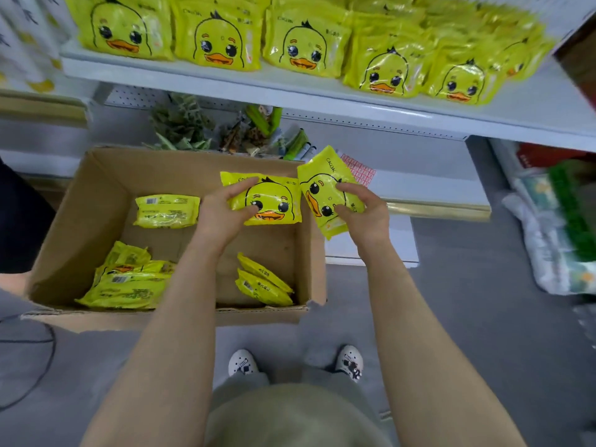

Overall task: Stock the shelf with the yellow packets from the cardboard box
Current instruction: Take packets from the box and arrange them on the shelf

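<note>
Grey floor (483, 317), white perforated back panel (135, 96), black cable (38, 366) at left, even indoor light

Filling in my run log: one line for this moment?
left hand: holds yellow duck-face packet | right hand: holds second packet | brown cardboard box: packets remain

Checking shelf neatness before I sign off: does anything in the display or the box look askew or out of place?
Mostly tidy. The right-hand shelf stacks lean forward and slump, unlike the upright ones at left. The packet in the right hand is turned sideways. Packets left in the cardboard box lie jumbled.
</note>
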`<move>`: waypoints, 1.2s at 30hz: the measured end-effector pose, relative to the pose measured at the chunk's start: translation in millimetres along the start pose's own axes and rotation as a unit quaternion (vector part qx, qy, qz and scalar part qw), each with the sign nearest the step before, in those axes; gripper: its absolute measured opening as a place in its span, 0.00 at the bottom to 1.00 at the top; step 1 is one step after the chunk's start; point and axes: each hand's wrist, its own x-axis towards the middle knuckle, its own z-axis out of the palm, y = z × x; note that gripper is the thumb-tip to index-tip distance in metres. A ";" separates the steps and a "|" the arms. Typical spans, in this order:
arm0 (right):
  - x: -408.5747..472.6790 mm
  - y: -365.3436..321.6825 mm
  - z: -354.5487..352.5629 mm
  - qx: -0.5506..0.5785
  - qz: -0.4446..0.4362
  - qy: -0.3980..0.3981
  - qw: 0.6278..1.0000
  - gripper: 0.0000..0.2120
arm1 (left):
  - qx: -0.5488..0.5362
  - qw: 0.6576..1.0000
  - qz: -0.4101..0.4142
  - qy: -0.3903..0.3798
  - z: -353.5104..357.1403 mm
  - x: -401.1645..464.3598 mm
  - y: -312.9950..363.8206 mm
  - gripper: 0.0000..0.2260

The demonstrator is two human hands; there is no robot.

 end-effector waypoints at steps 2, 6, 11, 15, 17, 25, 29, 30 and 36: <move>5.6 1.5 -23.1 0.014 -0.006 0.014 1.000 0.21 | 0.005 1.000 0.016 -0.004 17.2 0.6 15.5 0.23; 21.0 7.6 -80.9 0.033 -0.014 0.032 0.999 0.21 | -0.003 0.999 0.045 -0.021 63.5 0.8 50.0 0.23; 44.5 18.7 -169.1 0.034 -0.029 0.051 0.998 0.20 | -0.018 0.996 0.081 -0.043 140.1 -4.1 95.2 0.22; 67.8 29.5 -241.3 0.007 -0.034 0.061 0.998 0.20 | -0.013 0.992 0.106 -0.068 207.1 -2.6 126.8 0.22; 78.7 33.5 -273.5 -0.007 -0.044 0.068 0.997 0.19 | 0.001 0.991 0.115 -0.068 237.9 -0.5 139.1 0.22; 132.8 37.1 -376.6 -0.056 -0.074 0.077 0.993 0.21 | -0.039 0.991 0.119 -0.037 320.2 11.5 196.5 0.21; 170.5 27.0 -406.5 -0.058 -0.085 0.095 0.990 0.21 | -0.061 0.988 0.142 -0.029 338.7 38.4 230.6 0.21; 181.5 23.1 -411.1 -0.058 -0.092 0.098 0.989 0.21 | -0.067 0.986 0.149 -0.029 341.5 47.5 239.2 0.21; 255.7 -13.0 -427.3 -0.123 -0.131 0.105 0.978 0.19 | -0.098 0.976 0.195 -0.016 348.6 104.8 290.5 0.21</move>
